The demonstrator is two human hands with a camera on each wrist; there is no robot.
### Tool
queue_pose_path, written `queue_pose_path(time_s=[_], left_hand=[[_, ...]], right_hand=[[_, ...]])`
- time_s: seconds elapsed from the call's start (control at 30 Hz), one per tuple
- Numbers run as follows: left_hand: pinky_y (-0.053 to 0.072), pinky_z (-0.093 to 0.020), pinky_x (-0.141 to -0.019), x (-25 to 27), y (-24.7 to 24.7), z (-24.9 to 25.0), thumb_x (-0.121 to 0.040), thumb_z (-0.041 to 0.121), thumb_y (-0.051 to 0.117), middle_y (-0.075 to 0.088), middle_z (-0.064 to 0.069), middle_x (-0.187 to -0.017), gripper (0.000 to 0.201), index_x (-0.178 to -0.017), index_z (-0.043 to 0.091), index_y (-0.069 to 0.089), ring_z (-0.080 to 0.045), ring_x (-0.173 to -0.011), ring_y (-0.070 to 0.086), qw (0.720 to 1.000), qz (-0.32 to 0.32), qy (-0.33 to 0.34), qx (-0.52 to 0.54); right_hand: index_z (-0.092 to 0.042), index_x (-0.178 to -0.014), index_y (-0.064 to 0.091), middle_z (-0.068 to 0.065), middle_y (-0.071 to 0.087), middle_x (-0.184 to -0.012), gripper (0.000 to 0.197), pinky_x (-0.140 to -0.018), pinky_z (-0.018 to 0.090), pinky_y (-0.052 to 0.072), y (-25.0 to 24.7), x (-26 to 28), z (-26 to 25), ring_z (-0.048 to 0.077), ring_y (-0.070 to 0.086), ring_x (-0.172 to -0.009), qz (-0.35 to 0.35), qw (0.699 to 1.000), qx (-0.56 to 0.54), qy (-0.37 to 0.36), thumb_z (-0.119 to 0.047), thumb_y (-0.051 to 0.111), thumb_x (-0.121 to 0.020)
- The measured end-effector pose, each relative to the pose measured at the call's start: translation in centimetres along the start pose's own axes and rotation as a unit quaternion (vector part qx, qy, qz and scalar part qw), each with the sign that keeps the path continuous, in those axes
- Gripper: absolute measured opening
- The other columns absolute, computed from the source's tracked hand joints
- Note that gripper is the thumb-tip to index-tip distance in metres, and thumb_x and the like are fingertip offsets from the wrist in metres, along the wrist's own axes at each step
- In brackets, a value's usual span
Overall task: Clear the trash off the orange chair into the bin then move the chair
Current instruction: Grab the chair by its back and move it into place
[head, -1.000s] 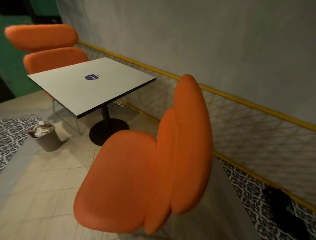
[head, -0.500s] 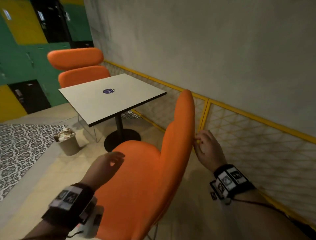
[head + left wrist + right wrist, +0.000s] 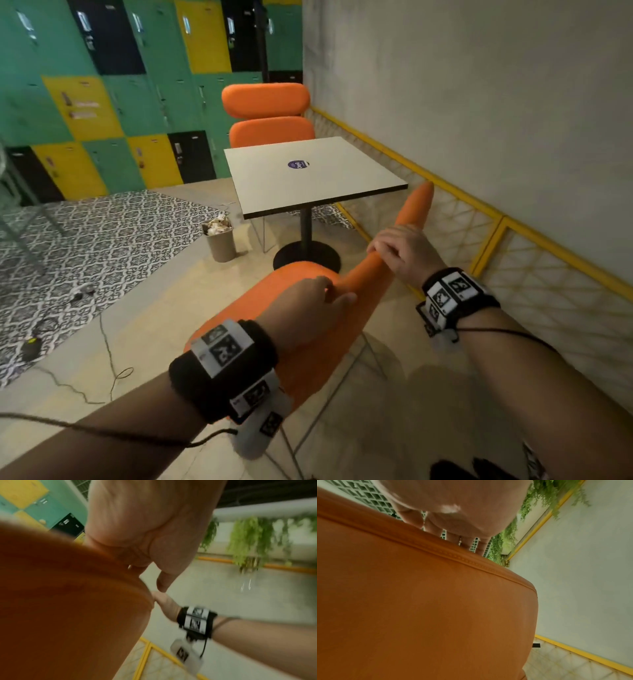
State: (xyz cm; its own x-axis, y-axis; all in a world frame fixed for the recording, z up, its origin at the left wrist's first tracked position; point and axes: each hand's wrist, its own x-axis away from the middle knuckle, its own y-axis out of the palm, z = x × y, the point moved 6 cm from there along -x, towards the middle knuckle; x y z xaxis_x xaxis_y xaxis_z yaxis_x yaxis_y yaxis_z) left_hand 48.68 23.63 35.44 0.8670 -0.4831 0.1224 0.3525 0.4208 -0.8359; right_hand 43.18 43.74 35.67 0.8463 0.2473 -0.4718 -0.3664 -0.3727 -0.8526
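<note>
The near orange chair [image 3: 412,210] stands in front of the white table, its backrest edge-on to me. No trash shows on the visible part of its seat. My left hand [image 3: 327,294] grips the lower backrest cushion [image 3: 68,601], fingers wrapped behind it and thumb on my side. My right hand [image 3: 387,248] grips the upper backrest edge [image 3: 436,588], fingers curled over the seam. The beige bin [image 3: 222,245] stands on the floor left of the table, filled with crumpled paper.
The white square table [image 3: 274,185] on a black pedestal stands just beyond the chair, a second orange chair [image 3: 267,101] behind it. A yellow mesh railing [image 3: 493,219] lines the wall on the right. Cables [image 3: 109,356] trail over the floor at left, lockers [image 3: 102,102] beyond.
A second ago no hands were in view. Since then both came to the chair: the left moved from above the seat onto the lower backrest, the right curled over the upper edge.
</note>
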Motion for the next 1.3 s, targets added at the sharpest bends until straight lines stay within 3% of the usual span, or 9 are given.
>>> queue_pose_path(time_s=[0.07, 0.17, 0.23, 0.33, 0.63, 0.9, 1.0, 1.2, 1.3], left_hand=[[0.053, -0.034, -0.077, 0.4, 1.4, -0.1, -0.090, 0.061, 0.038, 0.063, -0.001, -0.102, 0.049, -0.112, 0.020, 0.053, -0.016, -0.083, 0.059, 0.999, 0.035, -0.009, -0.036], [0.048, -0.028, -0.057, 0.3, 1.5, 0.0, -0.085, 0.071, 0.034, 0.057, 0.005, -0.074, 0.050, -0.086, 0.023, 0.052, -0.011, -0.063, 0.055, 0.990, 0.109, -0.032, -0.089], [0.046, -0.024, -0.053, 0.3, 1.4, 0.3, -0.084, 0.073, 0.033, 0.053, 0.007, -0.066, 0.051, -0.079, 0.025, 0.049, -0.008, -0.057, 0.052, 0.984, 0.132, -0.043, -0.116], [0.045, -0.024, -0.053, 0.4, 1.5, 0.4, -0.083, 0.073, 0.034, 0.052, 0.006, -0.065, 0.053, -0.081, 0.024, 0.052, -0.008, -0.057, 0.050, 0.979, 0.147, -0.049, -0.130], [0.052, -0.033, -0.063, 2.0, 1.7, -0.3, -0.086, 0.069, 0.035, 0.060, 0.000, -0.076, 0.054, -0.089, 0.021, 0.059, -0.011, -0.062, 0.053, 0.979, 0.148, 0.001, -0.139], [0.045, -0.024, -0.057, 5.9, 1.3, -1.6, -0.086, 0.069, 0.036, 0.059, 0.003, -0.073, 0.053, -0.089, 0.022, 0.060, -0.007, -0.060, 0.052, 0.978, 0.105, 0.105, -0.144], [0.041, -0.023, -0.054, 8.1, 1.0, -2.5, -0.086, 0.069, 0.036, 0.054, 0.007, -0.068, 0.050, -0.086, 0.025, 0.058, -0.006, -0.059, 0.051, 0.974, 0.082, 0.156, -0.142], [0.048, -0.035, -0.059, 10.6, 0.0, -5.1, -0.081, 0.075, 0.032, 0.061, -0.001, -0.070, 0.061, -0.087, 0.022, 0.061, -0.015, -0.062, 0.055, 0.959, 0.044, 0.233, -0.156], [0.045, -0.036, -0.058, 11.1, -0.3, -5.7, -0.080, 0.075, 0.032, 0.060, -0.002, -0.069, 0.061, -0.084, 0.021, 0.060, -0.018, -0.064, 0.055, 0.953, 0.040, 0.253, -0.163]], right_hand=[[-0.024, -0.084, 0.067, -0.008, 0.068, -0.091, 0.041, -0.091, 0.034, 0.036, 0.6, -0.6, 1.1, 0.015, 0.057, -0.092, -0.048, 0.999, 0.024, 0.011, -0.038, 0.030, -0.089], [-0.024, -0.081, 0.065, -0.006, 0.066, -0.087, 0.045, -0.101, 0.039, 0.033, 1.1, -1.7, 2.0, 0.017, 0.055, -0.088, -0.084, 0.995, 0.052, 0.019, -0.044, 0.025, -0.085], [-0.019, -0.073, 0.063, -0.002, 0.063, -0.076, 0.047, -0.096, 0.038, 0.035, 1.2, -2.0, 1.8, 0.020, 0.054, -0.078, -0.068, 0.996, 0.051, 0.029, -0.043, 0.023, -0.081], [-0.012, -0.060, 0.057, 0.008, 0.060, -0.064, 0.044, -0.078, 0.034, 0.038, 1.1, -1.6, 1.5, 0.028, 0.054, -0.066, -0.015, 0.998, 0.026, 0.049, -0.036, 0.026, -0.080], [-0.022, -0.056, 0.042, 0.005, 0.045, -0.055, 0.029, -0.064, 0.037, 0.038, 0.4, 0.9, 0.4, 0.023, 0.042, -0.057, 0.086, 0.994, -0.012, 0.061, -0.027, 0.030, -0.081], [-0.012, -0.052, 0.045, 0.013, 0.049, -0.052, 0.037, -0.064, 0.030, 0.030, -1.1, 6.5, -3.8, 0.027, 0.044, -0.056, 0.130, 0.984, 0.023, 0.117, -0.025, 0.029, -0.083], [-0.006, -0.053, 0.052, 0.016, 0.054, -0.055, 0.037, -0.066, 0.037, 0.039, -2.0, 9.3, -6.8, 0.031, 0.050, -0.058, 0.162, 0.976, 0.058, 0.137, -0.022, 0.033, -0.080], [-0.008, -0.056, 0.057, 0.005, 0.058, -0.058, 0.037, -0.072, 0.037, 0.040, -2.4, 13.6, -11.9, 0.026, 0.051, -0.062, 0.168, 0.962, 0.137, 0.164, -0.024, 0.036, -0.081], [-0.013, -0.055, 0.051, -0.004, 0.043, -0.057, 0.032, -0.069, 0.033, 0.033, -2.6, 14.4, -13.3, 0.016, 0.038, -0.060, 0.177, 0.962, 0.140, 0.153, -0.022, 0.036, -0.082]])
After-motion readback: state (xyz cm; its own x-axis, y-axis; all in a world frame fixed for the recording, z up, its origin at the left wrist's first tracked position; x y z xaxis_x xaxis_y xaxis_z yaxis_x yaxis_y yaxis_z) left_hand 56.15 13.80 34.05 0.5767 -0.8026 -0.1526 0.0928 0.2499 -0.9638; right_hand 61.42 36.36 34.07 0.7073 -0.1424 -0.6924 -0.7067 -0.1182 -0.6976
